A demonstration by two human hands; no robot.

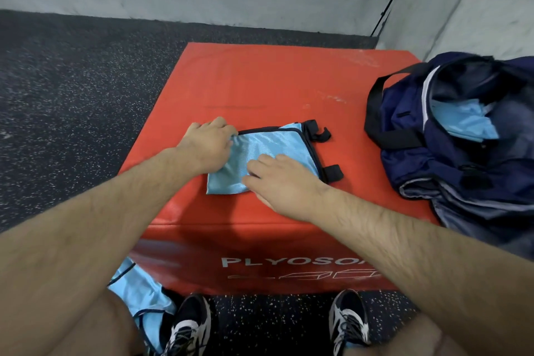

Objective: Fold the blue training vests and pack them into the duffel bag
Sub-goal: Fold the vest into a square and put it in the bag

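**A:** Where's the vest?

**B:** The folded vest [268, 150] lies near the plyo box's [260, 81] front edge. The left hand [206, 147] grips its left edge with curled fingers, and the right hand [281, 179] presses it flat, fingers straight.

**A:** Risk?

**B:** Lifting it by 1 side could spill the fold before it reaches the duffel bag [462, 136] at the right edge.

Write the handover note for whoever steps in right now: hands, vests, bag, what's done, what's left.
Left hand: fingers curled on the left edge of the vest.
Right hand: flat, pressing the vest's near side.
The vest lies folded small on the red box, straps sticking out to the right.
The bag sits open on the box's right side, with a packed vest inside.
A loose vest lies crumpled by the left leg.
Done: at least one vest packed, this one nearly folded.
Left: pack this one, then fold and pack the loose vest.
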